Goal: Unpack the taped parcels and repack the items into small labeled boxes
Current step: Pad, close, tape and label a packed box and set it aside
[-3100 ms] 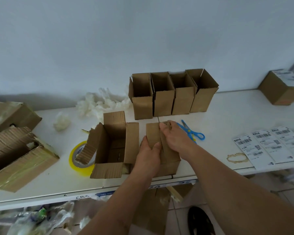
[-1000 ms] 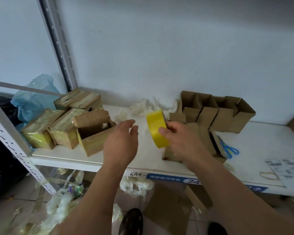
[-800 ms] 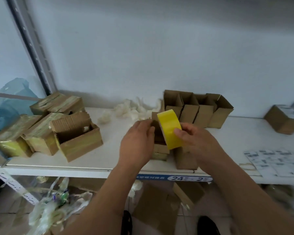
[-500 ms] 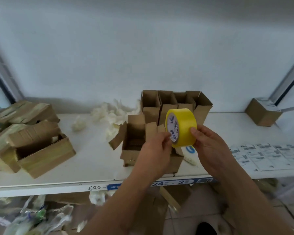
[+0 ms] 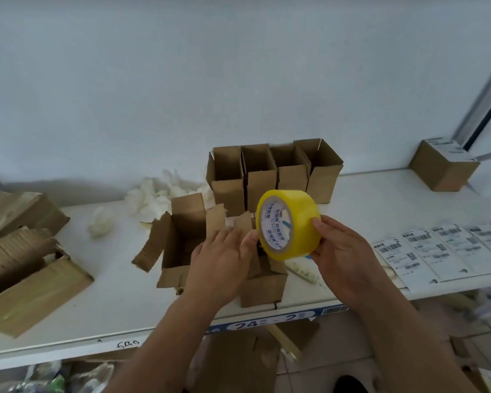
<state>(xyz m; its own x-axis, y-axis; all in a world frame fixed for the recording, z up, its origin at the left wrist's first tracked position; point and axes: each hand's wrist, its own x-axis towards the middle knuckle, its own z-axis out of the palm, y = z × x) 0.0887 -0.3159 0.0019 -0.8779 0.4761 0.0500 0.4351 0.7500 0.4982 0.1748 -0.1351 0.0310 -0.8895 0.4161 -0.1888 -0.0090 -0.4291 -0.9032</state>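
Over the white shelf [image 5: 380, 199], the right hand [image 5: 340, 251] is gripping the tape roll [image 5: 288, 224]; left hand [image 5: 224, 262], fingers relaxed, is probably seeking its end (sealing step) for the small box [image 5: 262, 285].

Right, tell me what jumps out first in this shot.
The yellow tape roll, held up mid-frame over the shelf: the right hand grips it and the left hand touches its rim. Behind it, a row of four open boxes stands against the wall. Shipping labels lie at the right.

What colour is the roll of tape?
Yellow: the roll of tape, seen best in the head view, held up by the right hand.
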